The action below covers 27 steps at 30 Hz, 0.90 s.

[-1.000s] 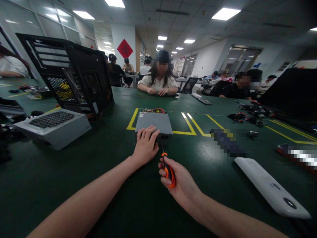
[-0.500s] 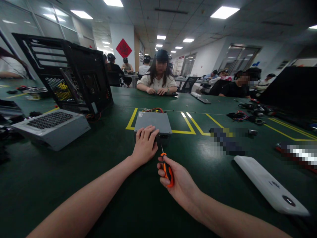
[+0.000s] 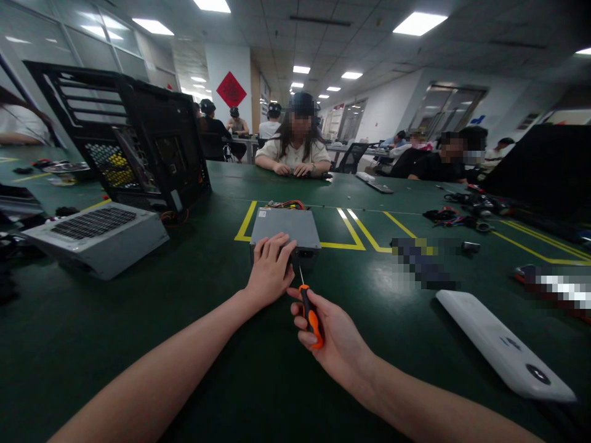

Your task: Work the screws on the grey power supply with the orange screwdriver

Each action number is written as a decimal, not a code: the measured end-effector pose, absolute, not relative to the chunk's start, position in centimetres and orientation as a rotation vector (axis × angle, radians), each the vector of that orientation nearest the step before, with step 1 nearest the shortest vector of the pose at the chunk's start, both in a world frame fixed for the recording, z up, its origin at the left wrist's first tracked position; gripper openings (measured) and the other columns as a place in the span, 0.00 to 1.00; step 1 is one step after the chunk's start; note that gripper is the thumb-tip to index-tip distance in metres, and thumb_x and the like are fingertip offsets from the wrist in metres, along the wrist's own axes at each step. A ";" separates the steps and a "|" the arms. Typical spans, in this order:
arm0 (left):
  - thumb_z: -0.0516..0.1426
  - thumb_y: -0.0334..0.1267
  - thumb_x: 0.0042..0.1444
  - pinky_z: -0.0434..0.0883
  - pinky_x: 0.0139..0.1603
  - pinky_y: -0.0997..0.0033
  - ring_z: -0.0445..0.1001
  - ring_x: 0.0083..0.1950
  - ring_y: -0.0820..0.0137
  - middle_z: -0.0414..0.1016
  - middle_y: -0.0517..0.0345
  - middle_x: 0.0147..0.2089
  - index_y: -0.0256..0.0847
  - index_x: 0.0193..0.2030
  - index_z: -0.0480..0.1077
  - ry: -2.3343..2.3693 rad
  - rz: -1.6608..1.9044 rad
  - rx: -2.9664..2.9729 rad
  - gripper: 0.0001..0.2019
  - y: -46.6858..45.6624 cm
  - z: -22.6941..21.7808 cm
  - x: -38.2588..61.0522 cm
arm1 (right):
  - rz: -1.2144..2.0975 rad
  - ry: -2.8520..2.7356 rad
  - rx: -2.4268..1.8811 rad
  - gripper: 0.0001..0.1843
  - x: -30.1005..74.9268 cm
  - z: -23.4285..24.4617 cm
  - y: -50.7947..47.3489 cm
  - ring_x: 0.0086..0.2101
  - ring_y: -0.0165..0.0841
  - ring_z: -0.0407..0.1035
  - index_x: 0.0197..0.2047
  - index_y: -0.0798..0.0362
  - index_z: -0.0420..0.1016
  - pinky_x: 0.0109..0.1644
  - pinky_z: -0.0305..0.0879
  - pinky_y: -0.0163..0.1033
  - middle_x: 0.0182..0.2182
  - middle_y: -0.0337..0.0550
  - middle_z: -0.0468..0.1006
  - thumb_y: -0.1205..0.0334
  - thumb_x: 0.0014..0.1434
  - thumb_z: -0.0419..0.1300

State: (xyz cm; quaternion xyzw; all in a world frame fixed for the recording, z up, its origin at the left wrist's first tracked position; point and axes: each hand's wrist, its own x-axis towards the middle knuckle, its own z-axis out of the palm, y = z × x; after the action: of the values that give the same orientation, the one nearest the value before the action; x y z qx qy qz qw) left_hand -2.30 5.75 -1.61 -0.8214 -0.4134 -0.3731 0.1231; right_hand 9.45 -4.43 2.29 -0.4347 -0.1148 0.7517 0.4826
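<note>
A grey computer power supply [image 3: 287,223] lies on the green table in front of me, its wires bunched at the far side. My left hand [image 3: 271,271] holds it at the near edge, fingers bent over the top; the thumb side is partly hidden. In my right hand [image 3: 330,320] is an orange-and-black screwdriver [image 3: 311,317], gripped by its handle. Its thin shaft points up and away toward the power supply's near face, beside my left fingers. Whether the tip sits in a screw is too dark to tell.
An open black computer case [image 3: 157,141] and a second grey power supply [image 3: 111,237] stand on the left. To the right lie a white elongated device [image 3: 503,344], a blurred-out dark object [image 3: 425,264] and cables [image 3: 446,215]. A person [image 3: 294,144] sits across the table.
The screwdriver handle has turned slightly in my right hand, and those fingers have shifted, the index finger now reaching further out. My left hand and the power supply stay put.
</note>
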 end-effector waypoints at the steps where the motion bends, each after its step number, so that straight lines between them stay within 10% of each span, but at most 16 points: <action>1: 0.52 0.32 0.50 0.49 0.60 0.55 0.56 0.60 0.61 0.62 0.48 0.55 0.39 0.54 0.58 -1.210 -1.089 -2.396 0.22 5.7 -1.6 -2.3 | 1.818 -0.277 -1.052 0.10 9.4 2.2 -4.4 0.19 0.22 0.58 0.38 0.58 0.67 0.16 0.47 0.24 0.24 0.42 0.67 0.61 0.57 0.50; 12: 0.52 0.31 0.50 0.49 0.60 0.54 0.56 0.60 0.60 0.62 0.47 0.55 0.40 0.54 0.58 -1.208 -1.101 -2.397 0.22 5.7 -1.7 -2.3 | 1.824 -0.334 -1.151 0.13 9.6 2.2 -4.5 0.22 0.24 0.62 0.38 0.58 0.69 0.23 0.60 0.28 0.25 0.42 0.68 0.60 0.58 0.48; 21: 0.51 0.31 0.50 0.49 0.60 0.54 0.55 0.60 0.61 0.61 0.48 0.55 0.40 0.54 0.58 -1.207 -1.098 -2.395 0.22 5.7 -1.5 -2.2 | 1.758 -0.307 -1.029 0.07 9.4 2.3 -4.6 0.19 0.21 0.58 0.34 0.57 0.64 0.16 0.47 0.24 0.26 0.42 0.69 0.63 0.57 0.51; 27: 0.52 0.31 0.50 0.48 0.60 0.54 0.55 0.60 0.61 0.62 0.48 0.55 0.39 0.54 0.58 -1.206 -1.095 -2.396 0.22 5.7 -1.6 -2.2 | 1.819 -0.308 -1.096 0.11 9.5 2.4 -4.7 0.23 0.24 0.63 0.37 0.59 0.67 0.24 0.61 0.29 0.26 0.42 0.68 0.61 0.59 0.48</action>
State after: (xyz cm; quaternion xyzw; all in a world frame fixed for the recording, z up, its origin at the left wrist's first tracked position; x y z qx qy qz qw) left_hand -2.22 5.71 -1.57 -0.8208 -0.4131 -0.3751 0.1220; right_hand 9.53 -4.69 2.42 -0.4486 -0.1262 0.7449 0.4775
